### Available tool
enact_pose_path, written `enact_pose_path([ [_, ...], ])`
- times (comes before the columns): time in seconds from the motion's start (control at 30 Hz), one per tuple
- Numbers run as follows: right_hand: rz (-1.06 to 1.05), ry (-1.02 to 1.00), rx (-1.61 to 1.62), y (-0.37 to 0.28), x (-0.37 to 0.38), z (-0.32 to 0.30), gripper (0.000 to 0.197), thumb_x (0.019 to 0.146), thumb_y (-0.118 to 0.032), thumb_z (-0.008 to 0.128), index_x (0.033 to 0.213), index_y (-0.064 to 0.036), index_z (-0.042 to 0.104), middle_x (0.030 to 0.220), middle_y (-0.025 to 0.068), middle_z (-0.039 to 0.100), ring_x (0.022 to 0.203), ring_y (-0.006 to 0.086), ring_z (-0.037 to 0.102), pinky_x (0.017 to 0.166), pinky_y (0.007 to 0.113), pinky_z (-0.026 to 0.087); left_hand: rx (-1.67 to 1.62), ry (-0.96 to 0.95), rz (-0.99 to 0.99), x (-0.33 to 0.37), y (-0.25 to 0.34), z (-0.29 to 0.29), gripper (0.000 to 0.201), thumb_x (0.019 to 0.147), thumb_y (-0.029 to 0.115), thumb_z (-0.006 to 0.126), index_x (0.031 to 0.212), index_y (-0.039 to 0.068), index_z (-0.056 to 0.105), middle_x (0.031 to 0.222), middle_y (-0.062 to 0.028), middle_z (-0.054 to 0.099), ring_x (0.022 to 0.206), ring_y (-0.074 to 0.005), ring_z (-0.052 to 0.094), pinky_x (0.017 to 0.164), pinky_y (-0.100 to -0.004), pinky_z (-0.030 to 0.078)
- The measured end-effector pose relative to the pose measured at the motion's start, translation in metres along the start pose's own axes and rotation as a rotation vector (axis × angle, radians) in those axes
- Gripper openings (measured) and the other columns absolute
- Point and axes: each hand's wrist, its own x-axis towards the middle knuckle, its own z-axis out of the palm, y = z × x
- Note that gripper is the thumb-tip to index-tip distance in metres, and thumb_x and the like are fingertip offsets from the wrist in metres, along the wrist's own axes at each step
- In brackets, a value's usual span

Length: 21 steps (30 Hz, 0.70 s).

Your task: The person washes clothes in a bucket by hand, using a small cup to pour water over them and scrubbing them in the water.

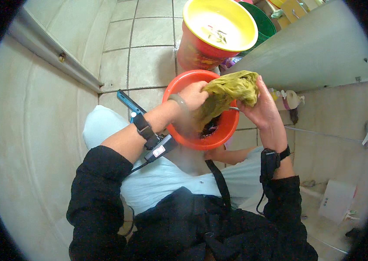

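Observation:
A wet, crumpled olive-green cloth (235, 87) is stretched between my two hands above an orange-red basin (183, 81). My left hand (192, 96) grips its left end over the basin, with a bracelet at the wrist. On the other side, my right hand (263, 106) holds the bunched right end, fingers curled up behind it and palm turned inward. Part of the cloth hangs down toward the basin, where something dark shows in the bottom. The cloth's lower end is blurred, so I cannot tell whether it touches what lies there.
Beyond the basin, a yellow basin (197, 17) sits on a red bucket (192, 50), with a green bucket (262, 19) behind. A blue long-handled item (130, 102) lies left on the tiled floor (151, 65). Bottles (292, 100) and a white box (337, 200) are at right.

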Motion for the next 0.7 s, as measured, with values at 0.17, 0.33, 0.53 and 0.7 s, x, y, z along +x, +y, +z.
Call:
enact_pose_path([
  [0.17, 0.104, 0.076, -0.109, 0.024, 0.015, -0.019, 0.038, 0.091, -0.036, 0.052, 0.12, -0.0108, 0.049, 0.116, 0.0047, 0.057, 0.103, 0.0181, 0.055, 0.082, 0.035, 0.049, 0.225, 0.166, -0.004, -0.001, -0.018, -0.014, 0.034, 0.086, 0.011, 0.043, 0.117, 0.003, 0.055, 0.104, -0.0204, 0.061, 0.101, -0.0281, 0.058, 0.089, -0.0364, 0.043],
  [0.33, 0.109, 0.081, -0.038, 0.028, 0.018, -0.021, 0.032, 0.091, -0.036, 0.054, 0.112, -0.0111, 0.055, 0.102, 0.0022, 0.061, 0.082, 0.0147, 0.058, 0.069, 0.027, 0.05, 0.44, 0.522, 0.133, -0.002, -0.01, -0.029, 0.032, 0.085, 0.01, 0.04, 0.111, 0.001, 0.056, 0.098, -0.0197, 0.063, 0.097, -0.0299, 0.059, 0.087, -0.0376, 0.044],
  [0.53, 0.015, 0.04, -0.142, 0.02, 0.023, -0.035, 0.027, 0.092, -0.028, 0.053, 0.107, -0.0066, 0.056, 0.089, -0.0009, 0.059, 0.071, 0.0075, 0.053, 0.064, 0.022, 0.047, 0.108, 0.417, 0.035, 0.002, -0.006, -0.038, 0.03, 0.087, 0.013, 0.038, 0.103, -0.002, 0.057, 0.091, -0.0169, 0.064, 0.085, -0.028, 0.06, 0.079, -0.0354, 0.046],
  [0.7, 0.05, -0.04, -0.253, 0.02, 0.022, -0.06, 0.026, 0.092, -0.023, 0.051, 0.11, -0.0054, 0.054, 0.09, -0.0016, 0.058, 0.068, 0.006, 0.051, 0.06, 0.021, 0.043, 0.277, 0.122, 0.092, -0.006, 0.004, -0.024, 0.028, 0.085, 0.018, 0.043, 0.096, -0.001, 0.059, 0.084, -0.0169, 0.062, 0.078, -0.0255, 0.059, 0.074, -0.035, 0.046],
])
